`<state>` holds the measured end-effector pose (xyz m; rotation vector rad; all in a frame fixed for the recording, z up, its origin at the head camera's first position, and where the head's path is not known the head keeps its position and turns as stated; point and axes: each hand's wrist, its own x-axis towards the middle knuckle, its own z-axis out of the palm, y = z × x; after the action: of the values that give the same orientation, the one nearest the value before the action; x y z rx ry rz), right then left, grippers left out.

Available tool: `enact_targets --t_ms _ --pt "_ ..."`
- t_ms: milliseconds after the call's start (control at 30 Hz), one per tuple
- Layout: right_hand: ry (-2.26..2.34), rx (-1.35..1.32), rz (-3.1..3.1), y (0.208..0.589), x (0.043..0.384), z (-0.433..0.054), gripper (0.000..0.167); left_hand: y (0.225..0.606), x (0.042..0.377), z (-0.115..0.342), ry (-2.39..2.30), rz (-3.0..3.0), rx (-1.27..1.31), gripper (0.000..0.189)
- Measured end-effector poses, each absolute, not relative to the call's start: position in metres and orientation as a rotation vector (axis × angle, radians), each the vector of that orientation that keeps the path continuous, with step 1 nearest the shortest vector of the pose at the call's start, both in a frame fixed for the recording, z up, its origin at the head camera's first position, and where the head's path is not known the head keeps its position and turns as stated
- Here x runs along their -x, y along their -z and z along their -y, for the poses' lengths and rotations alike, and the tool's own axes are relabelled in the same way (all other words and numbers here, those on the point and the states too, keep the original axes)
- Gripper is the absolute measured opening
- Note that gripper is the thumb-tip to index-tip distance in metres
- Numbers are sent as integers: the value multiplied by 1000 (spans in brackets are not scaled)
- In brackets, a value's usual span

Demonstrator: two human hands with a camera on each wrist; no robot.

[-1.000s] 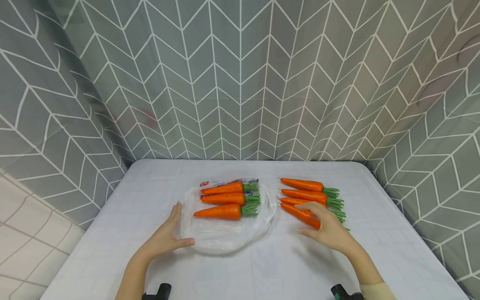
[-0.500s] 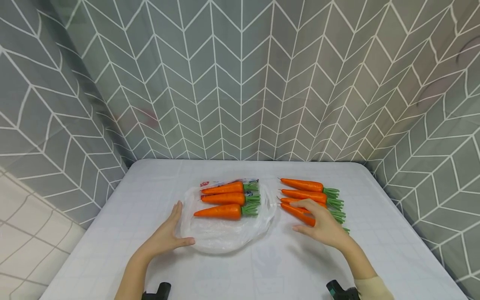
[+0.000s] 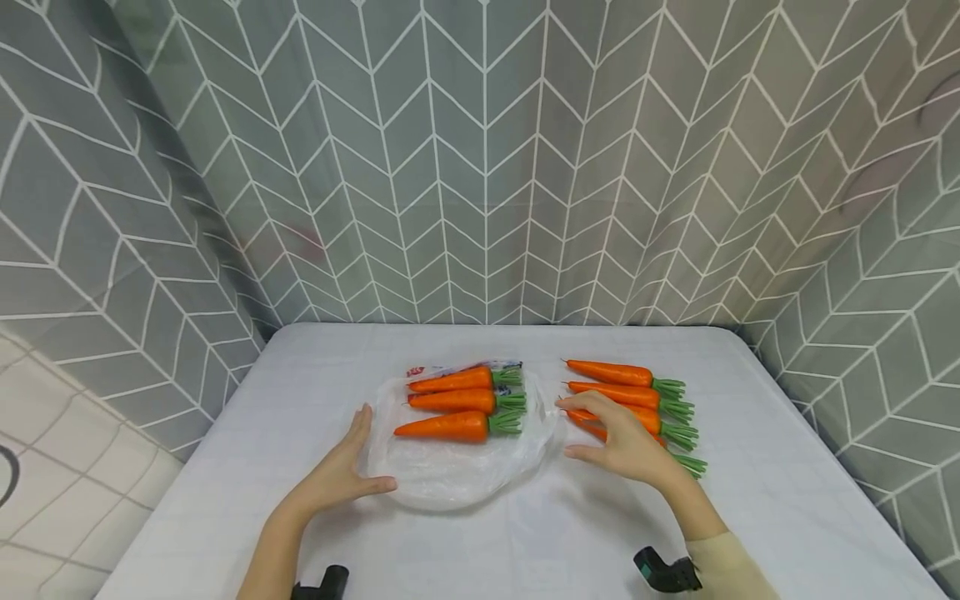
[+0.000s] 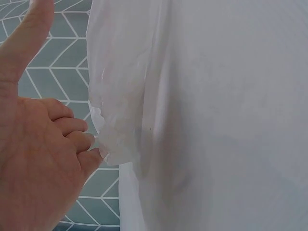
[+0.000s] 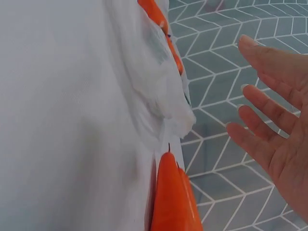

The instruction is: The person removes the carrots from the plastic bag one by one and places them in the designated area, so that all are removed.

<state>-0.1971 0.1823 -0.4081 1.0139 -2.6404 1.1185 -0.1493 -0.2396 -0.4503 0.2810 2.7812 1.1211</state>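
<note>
A clear white plastic bag [image 3: 442, 483] lies flat with three orange carrots [image 3: 450, 427] across it, green stems pointing right. Along the bag's left edge is my left hand [image 3: 330, 479], fingers extended and thumb spread, fingertips right at the edge. My right hand [image 3: 626, 446] hovers over the left part of several carrots [image 3: 611, 372] laid in a row on the right, partly hiding the nearer ones. Its fingers are spread with nothing between them. In the right wrist view, that hand [image 5: 276, 120] faces the bag's edge [image 5: 159, 82], and carrot tips [image 5: 167, 192] show below.
A white cloth [image 3: 487, 558] covers the table. Grey curtains with white chevron lines [image 3: 480, 167] stand behind and on both sides. Black wrist camera mounts show at each forearm, and pale floor tiles [image 3: 67, 475] at the left.
My right hand has moved left across the row of carrots toward the bag, its fingers still spread. My left hand stays at the bag's left edge. The head view has shifted slightly.
</note>
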Motion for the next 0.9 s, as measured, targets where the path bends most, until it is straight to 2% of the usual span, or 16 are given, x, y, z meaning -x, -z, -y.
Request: enact_targets --t_ms 367,633,900 --pt "-1391 -1255 2574 397 210 -140 58 446 148 239 -1105 -2778 -267 122" --pt "-1354 -1422 2516 397 216 -110 58 448 149 239 -1114 -2781 -268 122" --pt "-1289 -1447 2537 398 222 -89 57 447 149 238 -1118 -2767 -229 123"
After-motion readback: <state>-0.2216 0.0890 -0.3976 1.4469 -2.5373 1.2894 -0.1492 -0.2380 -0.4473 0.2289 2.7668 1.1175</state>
